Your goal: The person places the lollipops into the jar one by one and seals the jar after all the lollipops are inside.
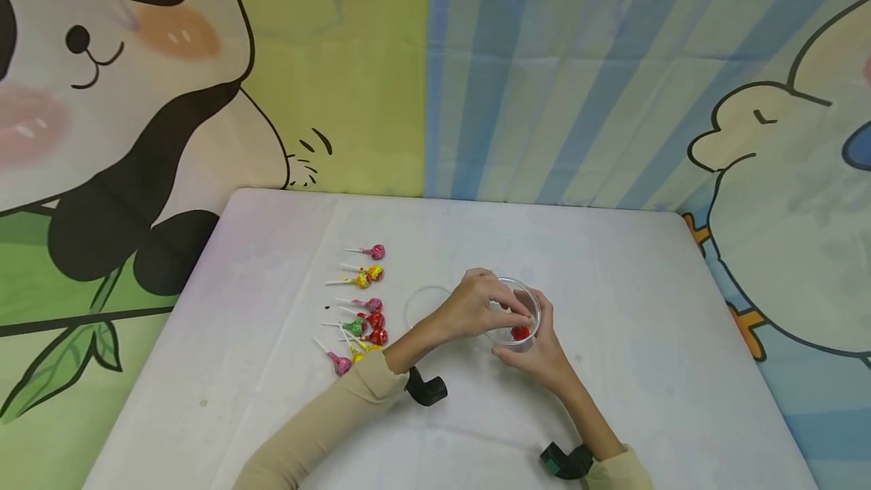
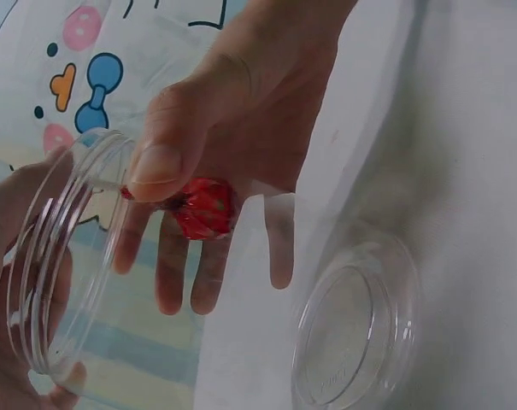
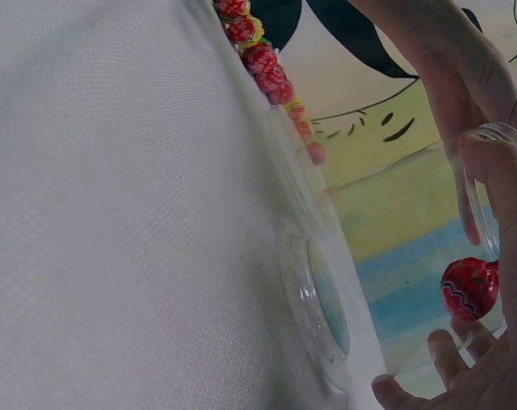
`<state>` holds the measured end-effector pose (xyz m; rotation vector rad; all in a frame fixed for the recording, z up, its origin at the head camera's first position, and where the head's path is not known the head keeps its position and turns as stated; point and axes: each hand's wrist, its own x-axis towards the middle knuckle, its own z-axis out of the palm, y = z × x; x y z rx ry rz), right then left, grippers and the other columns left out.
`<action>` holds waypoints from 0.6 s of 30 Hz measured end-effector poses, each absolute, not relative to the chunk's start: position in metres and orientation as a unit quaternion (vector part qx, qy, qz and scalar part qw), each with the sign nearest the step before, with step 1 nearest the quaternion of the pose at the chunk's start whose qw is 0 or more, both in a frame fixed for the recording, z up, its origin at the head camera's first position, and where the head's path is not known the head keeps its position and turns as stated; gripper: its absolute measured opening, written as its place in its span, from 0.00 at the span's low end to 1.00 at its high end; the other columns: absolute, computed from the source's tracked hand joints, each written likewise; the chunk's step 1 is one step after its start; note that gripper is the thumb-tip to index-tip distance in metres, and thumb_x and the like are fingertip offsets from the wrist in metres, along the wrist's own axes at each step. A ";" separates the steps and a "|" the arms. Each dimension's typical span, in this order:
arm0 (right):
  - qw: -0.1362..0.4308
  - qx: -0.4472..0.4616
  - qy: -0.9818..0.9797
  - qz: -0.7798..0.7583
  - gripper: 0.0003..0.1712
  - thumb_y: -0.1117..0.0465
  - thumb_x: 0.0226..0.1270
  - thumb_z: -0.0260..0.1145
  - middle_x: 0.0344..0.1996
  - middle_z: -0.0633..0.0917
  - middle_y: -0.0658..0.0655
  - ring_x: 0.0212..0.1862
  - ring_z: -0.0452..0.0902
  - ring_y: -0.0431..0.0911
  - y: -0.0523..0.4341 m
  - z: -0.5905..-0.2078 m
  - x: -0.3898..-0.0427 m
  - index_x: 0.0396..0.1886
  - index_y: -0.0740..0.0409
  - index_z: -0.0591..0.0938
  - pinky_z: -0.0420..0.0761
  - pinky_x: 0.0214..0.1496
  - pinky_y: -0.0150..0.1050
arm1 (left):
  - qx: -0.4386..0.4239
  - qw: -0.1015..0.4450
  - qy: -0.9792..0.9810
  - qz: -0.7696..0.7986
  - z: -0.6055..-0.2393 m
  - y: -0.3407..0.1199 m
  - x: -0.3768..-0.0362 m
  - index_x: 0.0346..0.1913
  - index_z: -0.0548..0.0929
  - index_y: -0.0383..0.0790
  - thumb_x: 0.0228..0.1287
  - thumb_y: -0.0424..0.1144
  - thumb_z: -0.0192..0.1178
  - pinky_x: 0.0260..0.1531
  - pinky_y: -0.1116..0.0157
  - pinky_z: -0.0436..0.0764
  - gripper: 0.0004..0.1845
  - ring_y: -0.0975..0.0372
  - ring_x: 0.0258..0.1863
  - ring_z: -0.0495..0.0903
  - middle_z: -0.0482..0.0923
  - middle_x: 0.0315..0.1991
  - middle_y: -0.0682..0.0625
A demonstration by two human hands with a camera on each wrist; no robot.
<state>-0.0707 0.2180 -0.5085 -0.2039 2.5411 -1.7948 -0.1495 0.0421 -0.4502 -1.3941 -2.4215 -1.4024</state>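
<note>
My right hand [image 1: 537, 350] holds a clear plastic jar [image 2: 87, 265] tilted, thumb on one side and fingers round the other. At the jar's open mouth, my left hand [image 1: 479, 305] pinches a red-wrapped lollipop [image 2: 205, 208] by its white stick. The candy head is inside the jar in both wrist views, lying behind the clear wall near my right thumb. In the right wrist view the same red lollipop [image 3: 470, 289] shows just below the left fingertips, with its stick hidden there.
Left of the hands, several wrapped lollipops lie in a column on the white table [image 1: 646, 308], among them a green one [image 1: 355, 327], a yellow one [image 1: 375, 273] and a pink one [image 1: 376, 252]. A clear round lid [image 1: 406, 308] rests beside the left wrist.
</note>
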 end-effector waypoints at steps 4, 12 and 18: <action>0.018 -0.072 0.807 -0.586 0.61 0.64 0.49 0.77 0.70 0.61 0.61 0.65 0.67 0.55 0.219 -0.508 -0.071 0.73 0.47 0.45 0.76 0.54 0.28 | -0.458 -0.035 -0.793 -0.400 -0.447 0.045 -0.150 0.35 0.91 0.57 0.54 0.48 0.71 0.66 0.50 0.61 0.06 0.74 0.40 0.76 0.87 0.31 0.65; 0.009 -0.082 0.794 -0.602 0.60 0.68 0.49 0.76 0.73 0.55 0.63 0.56 0.73 0.36 0.218 -0.507 -0.073 0.73 0.49 0.46 0.80 0.49 0.30 | -0.459 -0.090 -0.829 -0.307 -0.438 0.048 -0.153 0.34 0.90 0.63 0.53 0.51 0.71 0.70 0.49 0.57 0.05 0.78 0.36 0.75 0.86 0.29 0.71; 0.014 -0.079 0.795 -0.602 0.60 0.68 0.50 0.76 0.74 0.54 0.65 0.62 0.70 0.47 0.218 -0.507 -0.072 0.72 0.51 0.46 0.81 0.50 0.30 | -0.444 -0.132 -0.851 -0.248 -0.432 0.051 -0.152 0.34 0.91 0.62 0.54 0.51 0.70 0.71 0.49 0.57 0.04 0.77 0.39 0.77 0.86 0.28 0.71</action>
